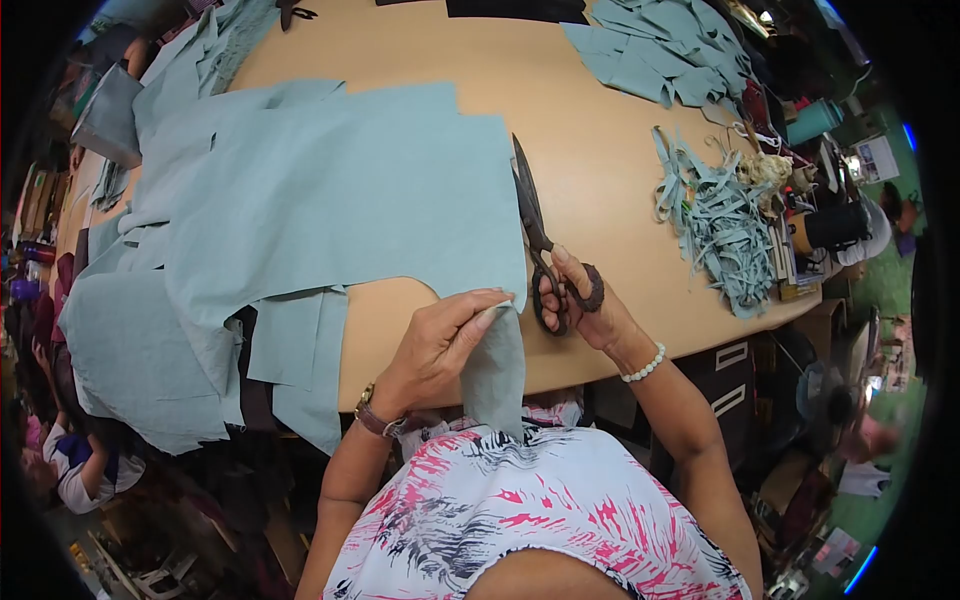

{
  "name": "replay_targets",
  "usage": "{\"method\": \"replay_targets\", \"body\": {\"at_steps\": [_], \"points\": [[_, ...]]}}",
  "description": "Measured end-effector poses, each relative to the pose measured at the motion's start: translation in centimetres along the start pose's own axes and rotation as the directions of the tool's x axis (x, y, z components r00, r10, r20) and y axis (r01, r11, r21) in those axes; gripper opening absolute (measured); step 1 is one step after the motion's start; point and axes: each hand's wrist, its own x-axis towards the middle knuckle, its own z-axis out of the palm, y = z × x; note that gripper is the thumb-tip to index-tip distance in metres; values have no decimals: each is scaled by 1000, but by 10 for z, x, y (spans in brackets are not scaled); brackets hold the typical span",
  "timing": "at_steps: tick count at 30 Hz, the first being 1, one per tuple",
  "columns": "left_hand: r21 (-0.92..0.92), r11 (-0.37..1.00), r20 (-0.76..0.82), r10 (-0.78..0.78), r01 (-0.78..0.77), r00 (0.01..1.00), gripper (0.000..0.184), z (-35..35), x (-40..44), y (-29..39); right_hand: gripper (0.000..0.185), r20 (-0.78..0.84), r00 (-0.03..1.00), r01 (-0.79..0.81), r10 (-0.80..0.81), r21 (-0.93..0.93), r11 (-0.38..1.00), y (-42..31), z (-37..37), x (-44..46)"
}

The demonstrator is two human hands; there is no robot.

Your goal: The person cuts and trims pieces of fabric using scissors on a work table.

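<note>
A large pale blue-green cloth [350, 190] lies over the table, its right part narrowing down to the front edge. My left hand [445, 345] pinches the cloth near its lower right corner, and a strip of it hangs down against my shirt. In my right hand [585, 305] are large dark scissors [530, 210], with my fingers through the handles. Their blades point away from me along the cloth's right edge and look slightly parted.
Narrow cloth scraps [725, 230] are heaped at the table's right side. More cut pieces [660, 50] lie at the back right. Further cloth hangs over the front left edge of the table [600, 120]. Another person [90, 470] is at the far lower left.
</note>
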Motion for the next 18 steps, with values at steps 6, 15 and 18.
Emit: {"method": "replay_targets", "body": {"at_steps": [6, 15, 18], "points": [[-23, 1000, -16, -10, 9, 1000, 25, 1, -3, 0, 45, -18, 999, 26, -27, -70, 997, -5, 4, 4], [-108, 993, -15, -48, 46, 999, 25, 0, -9, -3, 44, -53, 997, 56, -55, 6, 998, 0, 10, 11], [-123, 991, -19, -49, 47, 999, 25, 1, -10, -5, 42, -64, 996, 61, -58, 50, 997, 1, 13, 10]]}}
